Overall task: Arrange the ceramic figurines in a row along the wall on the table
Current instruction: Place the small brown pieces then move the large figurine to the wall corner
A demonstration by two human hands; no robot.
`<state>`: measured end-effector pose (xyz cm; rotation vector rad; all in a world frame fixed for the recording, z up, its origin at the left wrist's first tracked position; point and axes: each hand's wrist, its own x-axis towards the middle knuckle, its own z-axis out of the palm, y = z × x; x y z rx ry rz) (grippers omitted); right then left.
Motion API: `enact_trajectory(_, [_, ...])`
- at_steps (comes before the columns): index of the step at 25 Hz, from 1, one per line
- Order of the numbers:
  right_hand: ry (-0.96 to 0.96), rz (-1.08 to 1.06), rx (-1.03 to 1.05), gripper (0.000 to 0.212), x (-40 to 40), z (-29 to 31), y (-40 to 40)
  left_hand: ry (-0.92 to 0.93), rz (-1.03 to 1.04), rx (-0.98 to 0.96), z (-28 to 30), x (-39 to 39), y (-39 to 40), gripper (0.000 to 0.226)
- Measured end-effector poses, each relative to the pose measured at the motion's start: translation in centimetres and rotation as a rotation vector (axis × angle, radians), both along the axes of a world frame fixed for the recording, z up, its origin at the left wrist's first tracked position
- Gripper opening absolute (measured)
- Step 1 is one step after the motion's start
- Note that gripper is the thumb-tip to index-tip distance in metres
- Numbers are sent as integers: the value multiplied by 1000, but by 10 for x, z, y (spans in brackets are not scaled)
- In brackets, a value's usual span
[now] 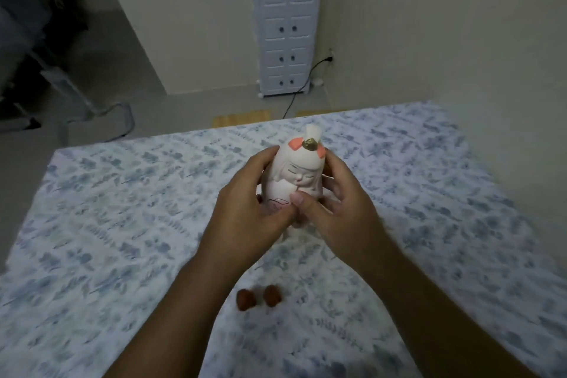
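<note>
A white ceramic figurine (291,175) with a closed-eyed face, coral patches and a gold ornament on its head is held upright above the middle of the table (122,209). My left hand (245,209) wraps its left side and my right hand (340,202) wraps its right side, thumb across the front. Its base is hidden by my fingers. Two small brown pieces (259,296) lie side by side on the cloth, nearer to me between my forearms.
The table wears a white cloth with a blue leaf print; its far edge runs across the middle of the view. The wall (460,40) borders the table on the right. Beyond stand a white drawer tower (287,24), a black cable and a chair base at the left.
</note>
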<state>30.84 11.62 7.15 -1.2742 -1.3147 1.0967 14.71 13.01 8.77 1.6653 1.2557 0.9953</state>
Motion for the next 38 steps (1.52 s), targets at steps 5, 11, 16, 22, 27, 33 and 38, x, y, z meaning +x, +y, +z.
enact_trajectory(5, [-51, -267, -48, 61, 167, -19, -11, -51, -288, -71, -30, 172, 32, 63])
enact_trajectory(11, [-126, -544, -75, 71, 309, -55, -6, -70, -613, -114, -84, 341, 85, 65])
enact_trajectory(16, [-133, -753, -19, 66, 371, -82, 14, -7, -817, -112, -108, 428, 134, 69])
enact_trajectory(22, [-85, -913, -1, 61, 392, -109, 43, 59, -976, -103, -121, 465, 172, 78])
enact_trajectory(27, [-66, -961, -13, 59, 396, -123, 55, 25, -927, -202, -135, 471, 187, 73])
enact_trajectory(33, [-43, -939, -11, 62, 394, -134, 50, -28, -818, -259, -157, 455, 174, 70])
enact_trajectory(38, [-39, -928, -34, 70, 386, -151, 49, -191, -699, -402, -161, 457, 161, 40])
